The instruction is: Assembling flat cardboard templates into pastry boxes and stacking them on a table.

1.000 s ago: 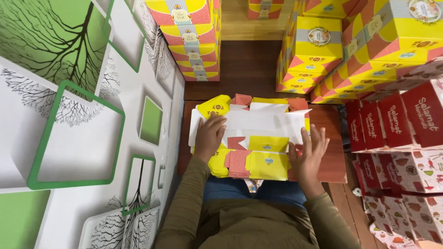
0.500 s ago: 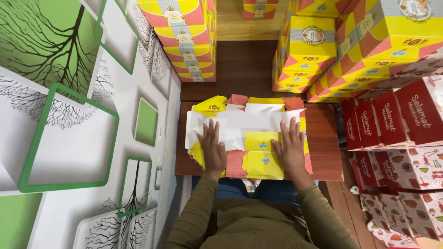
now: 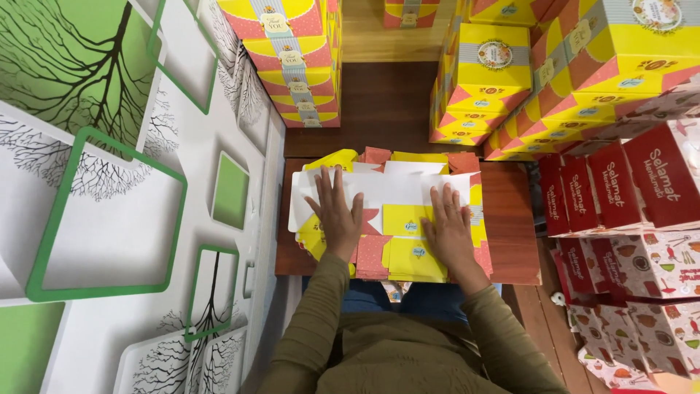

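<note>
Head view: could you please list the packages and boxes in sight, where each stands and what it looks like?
Flat box blank: unfolded on the small wooden table, white inside, yellow and pink flaps; left hand and right hand lie flat on it.
Stack of yellow-pink boxes: upper left, cuboid, with oval labels.
Yellow-pink box pile: upper right, round labels.
Red boxes: right, standing in a row.
White patterned boxes: lower right.

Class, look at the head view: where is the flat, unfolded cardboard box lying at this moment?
The flat box lies centrally on the small wooden table, under both hands, left hand and right hand.
</note>
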